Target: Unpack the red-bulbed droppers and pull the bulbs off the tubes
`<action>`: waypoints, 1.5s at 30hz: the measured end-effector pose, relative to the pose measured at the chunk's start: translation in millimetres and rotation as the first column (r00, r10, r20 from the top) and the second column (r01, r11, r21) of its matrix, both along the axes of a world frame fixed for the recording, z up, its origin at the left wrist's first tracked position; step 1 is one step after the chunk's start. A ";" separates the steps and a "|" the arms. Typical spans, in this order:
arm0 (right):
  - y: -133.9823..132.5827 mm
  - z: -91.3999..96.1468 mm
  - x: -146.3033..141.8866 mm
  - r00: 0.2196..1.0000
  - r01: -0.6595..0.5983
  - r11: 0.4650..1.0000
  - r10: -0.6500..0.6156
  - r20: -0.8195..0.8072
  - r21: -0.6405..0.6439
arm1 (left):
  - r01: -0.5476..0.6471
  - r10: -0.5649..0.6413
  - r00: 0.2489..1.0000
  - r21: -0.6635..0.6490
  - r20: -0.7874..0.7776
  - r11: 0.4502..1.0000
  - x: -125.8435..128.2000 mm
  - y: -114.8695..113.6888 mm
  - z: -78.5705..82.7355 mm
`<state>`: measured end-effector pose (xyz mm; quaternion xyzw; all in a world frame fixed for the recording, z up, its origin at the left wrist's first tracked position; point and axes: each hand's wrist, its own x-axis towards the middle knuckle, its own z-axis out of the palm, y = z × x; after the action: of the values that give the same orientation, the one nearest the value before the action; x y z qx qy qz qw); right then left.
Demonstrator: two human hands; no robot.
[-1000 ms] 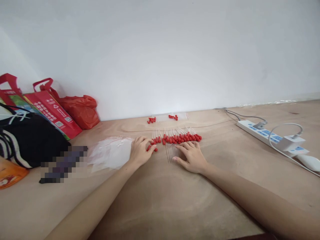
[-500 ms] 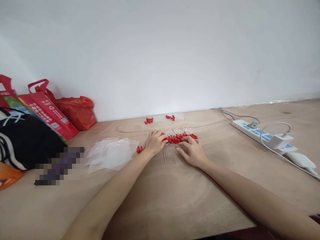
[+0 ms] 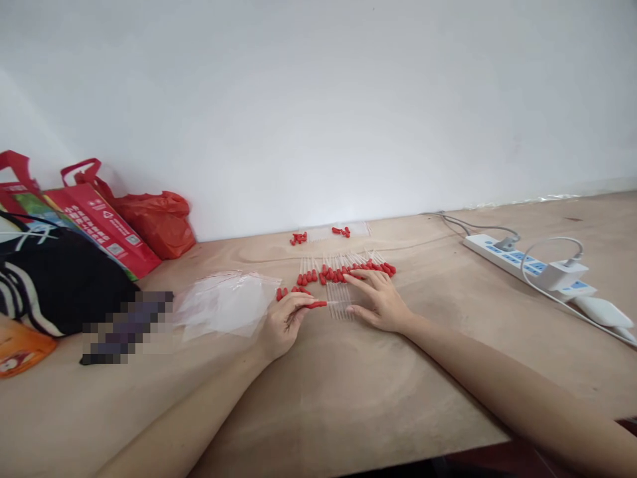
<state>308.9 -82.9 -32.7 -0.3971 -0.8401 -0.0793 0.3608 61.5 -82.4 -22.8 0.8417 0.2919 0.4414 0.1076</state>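
Observation:
A row of clear droppers with red rubber bulbs (image 3: 348, 272) lies on the wooden table (image 3: 348, 385). My left hand (image 3: 281, 325) pinches one red-bulbed dropper (image 3: 318, 305) by its bulb, lifted just off the table near the row's front left. My right hand (image 3: 381, 302) rests flat with fingers spread over the clear tubes of the row. A few loose red bulbs (image 3: 283, 292) lie just left of the row. A stack of clear plastic bags (image 3: 226, 305) lies to the left of my left hand.
Two small packs with red bulbs (image 3: 321, 234) lie by the wall. Red bags (image 3: 114, 222) and a black-and-white bag (image 3: 50, 279) stand at the left. A white power strip (image 3: 527, 269) with a plugged charger and cables runs along the right.
My left hand drew back from the row toward me and now pinches a single dropper. The right hand stayed flat on the tubes.

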 end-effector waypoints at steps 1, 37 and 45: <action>-1.7 0.9 -1.8 0.999 -0.037 0.999 0.037 0.036 0.008 | 0.013 -0.013 1.000 0.003 -0.006 1.000 -0.8 -0.4 -0.1; -14.7 -3.1 -23.0 0.989 -0.055 0.983 0.029 0.143 0.175 | -0.049 0.138 0.908 0.227 -0.397 0.973 20.2 -4.1 -1.1; -18.9 1.7 -25.2 0.989 -0.068 0.984 0.045 0.142 0.164 | -0.015 0.090 0.903 0.179 -0.420 0.984 21.7 -10.7 2.0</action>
<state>283.6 -101.8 -31.0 -0.3346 -0.8644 -0.1668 0.3361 83.1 -93.1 -20.7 0.9156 0.2921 0.2729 -0.0434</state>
